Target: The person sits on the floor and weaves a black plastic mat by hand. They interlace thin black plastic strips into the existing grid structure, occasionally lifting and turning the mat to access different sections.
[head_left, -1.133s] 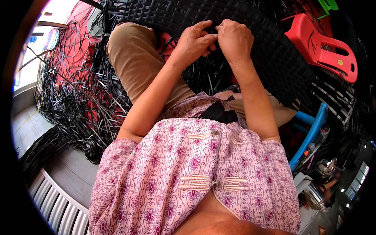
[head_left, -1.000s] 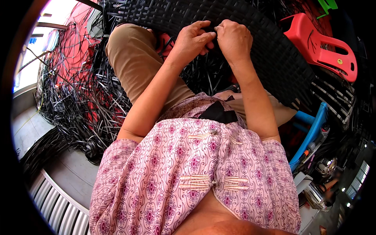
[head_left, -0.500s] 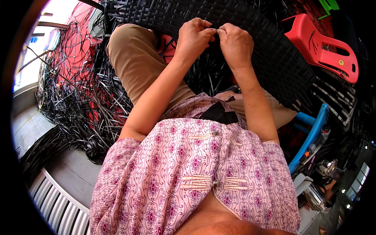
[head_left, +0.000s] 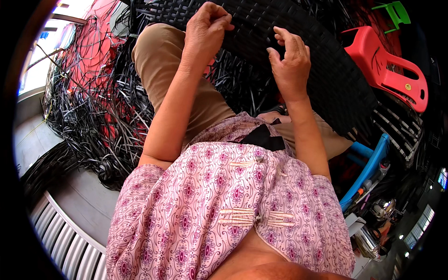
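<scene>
A black woven panel (head_left: pixel 326 70) of flat plastic strips lies across the top, beyond my knees. Over its left part my left hand (head_left: pixel 205 35) is raised with thumb and fingers pinched together. What sits in that pinch, if anything, is too dark and small to make out. My right hand (head_left: pixel 291 63) hovers over the panel's middle, its thumb and fingers curved and apart with nothing between them. Loose black strips (head_left: pixel 247 86) hang and lie below the panel, between my legs.
A heap of tangled black strips (head_left: pixel 116 107) covers the red floor at left. To the right are a red plastic chair (head_left: pixel 373 60), a small green stool (head_left: pixel 396 16) and a blue plastic frame (head_left: pixel 373 163) near some tools. White slats (head_left: pixel 70 238) show at lower left.
The hands were together, fingertips meeting over the panel. Now they are apart: the left has moved left and up, while the right has moved slightly right and down and opened.
</scene>
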`<state>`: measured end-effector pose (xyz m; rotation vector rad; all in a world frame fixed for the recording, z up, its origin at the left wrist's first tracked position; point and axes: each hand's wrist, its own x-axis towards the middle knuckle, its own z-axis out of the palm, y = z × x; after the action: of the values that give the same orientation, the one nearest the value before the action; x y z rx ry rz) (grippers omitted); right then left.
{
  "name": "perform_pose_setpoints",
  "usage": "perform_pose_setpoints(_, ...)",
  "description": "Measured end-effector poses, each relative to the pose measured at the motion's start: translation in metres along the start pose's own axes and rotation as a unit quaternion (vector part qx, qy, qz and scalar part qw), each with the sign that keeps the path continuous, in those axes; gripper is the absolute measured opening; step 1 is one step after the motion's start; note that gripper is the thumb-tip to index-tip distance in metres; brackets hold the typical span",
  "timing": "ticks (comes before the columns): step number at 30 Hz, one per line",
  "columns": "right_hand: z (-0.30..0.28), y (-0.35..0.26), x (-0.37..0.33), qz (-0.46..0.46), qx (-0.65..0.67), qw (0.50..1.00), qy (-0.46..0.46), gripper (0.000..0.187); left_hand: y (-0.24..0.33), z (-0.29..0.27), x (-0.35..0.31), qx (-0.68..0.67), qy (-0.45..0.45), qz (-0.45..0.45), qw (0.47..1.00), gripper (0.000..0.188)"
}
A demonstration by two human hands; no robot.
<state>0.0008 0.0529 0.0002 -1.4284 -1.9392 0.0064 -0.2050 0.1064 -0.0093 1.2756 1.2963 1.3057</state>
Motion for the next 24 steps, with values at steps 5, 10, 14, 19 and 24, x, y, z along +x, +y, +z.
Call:
perform_pose_setpoints(5, 0.003, -0.009, 0.012, 0.012, 0.100, 0.994, 0.052, 0.045, 0.020, -0.023, -0.007, -0.008, -0.009, -0.029, 1.000, 0.005)
perform_pose_setpoints(10, 0.001, -0.017, 0.042, -0.003, 0.257, 0.966, -0.022, 0.025, 0.046, -0.005, -0.020, -0.014, -0.049, 0.114, 0.992, 0.008)
perform_pose_setpoints(14, 0.003, -0.021, 0.051, 0.054, 0.371, 0.922, -0.102, 0.018, 0.079, -0.002, -0.022, 0.038, -0.048, 0.082, 0.995, 0.007)
perform_pose_setpoints(19, 0.006, -0.017, 0.055, 0.044, 0.412, 0.904, -0.106, 0.017, 0.077, -0.004, -0.024, -0.050, -0.058, 0.084, 0.994, 0.006)
perform_pose_setpoints(24, -0.003, -0.028, 0.060, 0.058, 0.450, 0.884, -0.114, 0.017, 0.093, -0.007, -0.031, -0.051, -0.046, 0.107, 0.992, 0.007)
